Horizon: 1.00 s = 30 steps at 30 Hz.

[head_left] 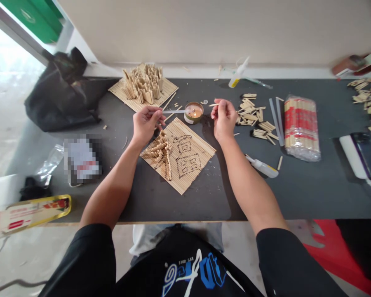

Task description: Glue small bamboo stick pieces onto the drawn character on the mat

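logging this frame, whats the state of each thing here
left hand: grip shut on white stick
right hand: grip shut on small wood piece
candle: lit
near mat: partly filled with upright sticks
chopstick pack: sealed

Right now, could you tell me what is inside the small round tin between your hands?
The tin holds an amber, glossy fill, possibly glue or wax. A white strip's tip reaches over it. The bottom is covered.

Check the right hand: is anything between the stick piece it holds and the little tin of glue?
Nothing visible. The right hand pinches a short wooden stick piece just right of the tin, with only bare table between them. The left hand brings a thin white strip in from the tin's opposite side.
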Tool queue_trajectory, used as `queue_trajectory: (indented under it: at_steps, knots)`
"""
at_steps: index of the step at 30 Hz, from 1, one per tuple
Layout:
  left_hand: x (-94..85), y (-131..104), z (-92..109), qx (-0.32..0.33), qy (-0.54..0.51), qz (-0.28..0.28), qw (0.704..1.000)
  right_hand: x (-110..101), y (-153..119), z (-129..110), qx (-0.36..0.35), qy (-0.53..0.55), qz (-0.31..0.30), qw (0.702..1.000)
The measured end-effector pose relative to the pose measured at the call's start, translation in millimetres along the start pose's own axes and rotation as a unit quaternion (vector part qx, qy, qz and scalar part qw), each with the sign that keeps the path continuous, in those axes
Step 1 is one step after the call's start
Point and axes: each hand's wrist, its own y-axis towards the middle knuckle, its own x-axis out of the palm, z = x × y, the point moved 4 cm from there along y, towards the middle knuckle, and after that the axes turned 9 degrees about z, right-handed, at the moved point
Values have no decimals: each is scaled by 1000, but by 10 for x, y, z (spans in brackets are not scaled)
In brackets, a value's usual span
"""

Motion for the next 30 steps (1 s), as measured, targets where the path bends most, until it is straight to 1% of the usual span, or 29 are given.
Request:
queue_trajectory:
  at_steps: [2,5,10,15,17,18,20,23,27,30]
  knots:
    - [30,7,-24,-5,13,-7,1000,3,1,0,-1,-14,-1,1000]
    - [27,46,-42,0,24,-5,1000,6,0,-3,-4,-28,-2,1000]
    - [-4,139,-50,21,17,22,999,9,-4,-14,-7,11,-9,1000]
    - [-52,197,34,68,25,83,994,-6,18,2,-3,2,-3,1000]
    - [-59,202,85,81,35,87,992,-23,36,19,-1,2,13,1000]
    - [-50,200,104,81,40,80,993,-30,45,29,-1,2,19,1000]
    - [-9,185,116,69,43,53,995,-37,57,46,-6,-1,23,1000]
    - [73,142,81,44,8,19,999,-38,66,67,-20,-6,17,1000]
    - [137,101,-5,11,-58,19,998,-54,82,88,-25,-24,30,999]
    - [159,99,-42,-21,-97,14,995,-48,83,87,-26,-27,21,999]
